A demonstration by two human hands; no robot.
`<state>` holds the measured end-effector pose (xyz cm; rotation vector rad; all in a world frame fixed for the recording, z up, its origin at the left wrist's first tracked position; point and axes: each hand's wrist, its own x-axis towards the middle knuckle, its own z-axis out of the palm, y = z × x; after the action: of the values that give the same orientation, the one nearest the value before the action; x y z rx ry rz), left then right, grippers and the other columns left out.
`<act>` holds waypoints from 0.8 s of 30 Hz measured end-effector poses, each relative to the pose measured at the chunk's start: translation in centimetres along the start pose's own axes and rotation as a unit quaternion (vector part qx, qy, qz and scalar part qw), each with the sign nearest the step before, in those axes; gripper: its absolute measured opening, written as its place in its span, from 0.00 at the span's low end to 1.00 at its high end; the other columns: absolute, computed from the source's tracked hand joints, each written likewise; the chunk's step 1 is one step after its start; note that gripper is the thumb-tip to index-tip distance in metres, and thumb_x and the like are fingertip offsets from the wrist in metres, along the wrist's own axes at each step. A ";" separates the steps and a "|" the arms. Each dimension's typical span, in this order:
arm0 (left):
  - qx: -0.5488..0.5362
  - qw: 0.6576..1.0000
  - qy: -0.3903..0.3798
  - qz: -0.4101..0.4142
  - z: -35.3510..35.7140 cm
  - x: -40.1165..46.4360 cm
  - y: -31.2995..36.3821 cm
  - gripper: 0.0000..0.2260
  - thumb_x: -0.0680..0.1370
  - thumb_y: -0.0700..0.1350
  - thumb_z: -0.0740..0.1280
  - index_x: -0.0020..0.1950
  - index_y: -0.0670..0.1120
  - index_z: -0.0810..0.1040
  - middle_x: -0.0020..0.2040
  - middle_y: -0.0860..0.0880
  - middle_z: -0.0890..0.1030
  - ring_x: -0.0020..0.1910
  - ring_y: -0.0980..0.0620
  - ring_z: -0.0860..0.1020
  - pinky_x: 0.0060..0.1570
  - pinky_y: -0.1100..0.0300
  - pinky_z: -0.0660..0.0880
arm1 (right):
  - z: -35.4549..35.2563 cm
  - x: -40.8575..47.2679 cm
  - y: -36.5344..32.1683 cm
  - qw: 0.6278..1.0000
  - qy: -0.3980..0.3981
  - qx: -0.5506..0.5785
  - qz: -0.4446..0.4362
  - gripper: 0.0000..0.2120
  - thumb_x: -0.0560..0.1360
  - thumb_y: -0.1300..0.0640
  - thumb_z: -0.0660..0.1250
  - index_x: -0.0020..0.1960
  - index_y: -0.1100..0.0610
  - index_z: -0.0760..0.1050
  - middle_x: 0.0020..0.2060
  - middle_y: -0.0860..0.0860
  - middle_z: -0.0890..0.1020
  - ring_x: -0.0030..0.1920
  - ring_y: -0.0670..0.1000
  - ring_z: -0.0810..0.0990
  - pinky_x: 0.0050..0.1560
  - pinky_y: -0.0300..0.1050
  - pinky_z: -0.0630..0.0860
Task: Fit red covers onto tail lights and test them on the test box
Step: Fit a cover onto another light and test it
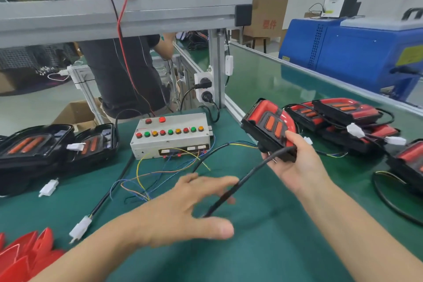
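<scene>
Right hand: the right hand [295, 162] grasps a tail light [269, 129] with a red cover already on it, held tilted above the green worktop [263, 236] near its middle, thumb over the near end of the housing, fingers curled under it
Left hand: the left hand [183, 210] is released, fingers spread and straight, hovering low over the worktop toward the near edge; the black cable [231, 192] from the held light runs down past its fingers (whether they touch it I cannot tell)
Test box: a grey test box [170, 136] with a row of red, green and amber buttons sits toward the far edge of the worktop, left of the held light; thin coloured wires [146, 176] spill from its front face onto the mat
Uncovered lights: two black tail lights without covers [57, 144] lie at the left edge, each with a white plug nearby
Finished lights: a stack of covered tail lights [343, 117] rests by the right edge, well apart from the test box
Loose covers: red covers [25, 256] are heaped at the near left corner
Loose plug: a white connector [80, 229] on a black lead lies near the left forearm
Background: a person in dark clothes [128, 71] stands beyond the far edge; a blue machine [343, 52] stands to the right
</scene>
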<state>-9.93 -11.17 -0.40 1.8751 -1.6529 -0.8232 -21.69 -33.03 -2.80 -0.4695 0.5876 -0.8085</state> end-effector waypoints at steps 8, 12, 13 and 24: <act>0.451 0.854 0.259 -0.004 -2.1 0.0 -3.4 0.14 0.58 0.39 0.81 0.38 0.50 0.83 0.36 0.50 0.79 0.35 0.45 0.79 0.33 0.53 0.74 | -2.2 -0.5 -1.1 0.975 -0.039 -0.200 -0.087 0.05 0.77 0.62 0.65 0.48 0.61 0.79 0.35 0.52 0.85 0.37 0.50 0.83 0.43 0.46 0.82; 0.389 0.835 0.383 -0.064 -3.9 0.4 -3.3 0.09 0.65 0.34 0.77 0.41 0.43 0.84 0.41 0.44 0.79 0.29 0.42 0.77 0.24 0.55 0.71 | -3.3 -1.3 -0.2 0.920 -0.104 -0.359 -0.118 0.07 0.77 0.62 0.64 0.50 0.60 0.81 0.46 0.56 0.86 0.49 0.55 0.84 0.60 0.52 0.76; 0.366 0.837 0.402 -0.066 -4.1 0.8 -3.1 0.08 0.67 0.33 0.75 0.43 0.42 0.84 0.42 0.43 0.79 0.30 0.41 0.78 0.25 0.54 0.73 | -3.4 -1.4 0.2 0.909 -0.112 -0.384 -0.118 0.07 0.77 0.62 0.65 0.51 0.59 0.81 0.47 0.55 0.86 0.51 0.56 0.84 0.63 0.54 0.74; 0.270 0.867 0.393 0.144 0.6 4.9 2.7 0.15 0.75 0.43 0.58 0.59 0.43 0.77 0.58 0.51 0.70 0.49 0.46 0.79 0.40 0.51 0.79 | -2.8 -2.6 5.0 0.926 -0.174 -0.335 -0.024 0.20 0.77 0.44 0.61 0.62 0.55 0.77 0.55 0.52 0.84 0.58 0.54 0.82 0.65 0.57 0.71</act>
<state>-11.84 -16.40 0.53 1.8374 -1.6045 0.5509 -22.28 -28.43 -7.07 -1.2341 0.5090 -0.5322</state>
